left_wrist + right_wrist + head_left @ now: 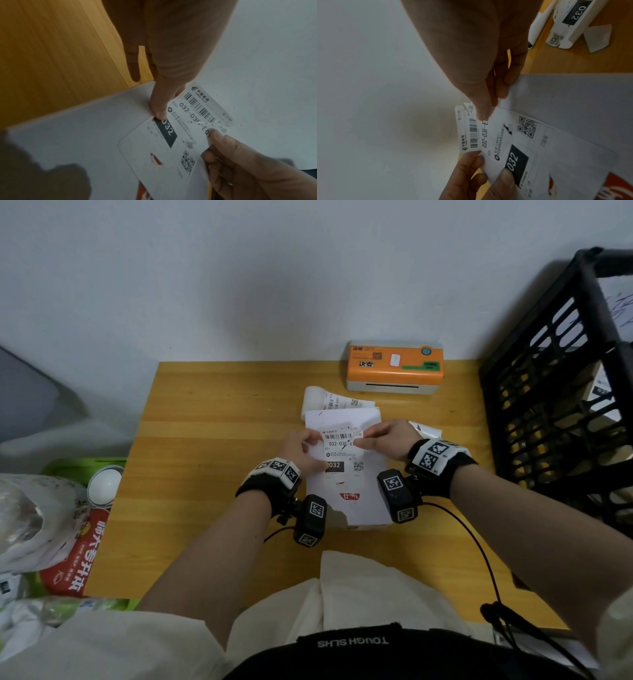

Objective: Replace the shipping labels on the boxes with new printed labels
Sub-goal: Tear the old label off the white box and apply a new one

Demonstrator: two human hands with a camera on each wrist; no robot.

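At the middle of the wooden table (pixel 212 474) lies one white box (pixel 359 501), its shipping label (pixel 342 453) facing up. The left hand (pixel 301 451) pinches the label's left edge by the black "032" block, thumb and fingers curled round it, probably to steady the sheet. The right hand (pixel 387 440) nips the torn far-right corner between thumb and forefinger (the paper is already ragged there), likely so the strip with the barcode lifts away evenly. Whether this is the old label coming off is a judgement, but the tears suggest it. Beyond the box, loose labels (pixel 332 402) lie curled near one orange label printer (pixel 394 366); at least two can be counted. One black crate (pixel 548 392) stands at the right.
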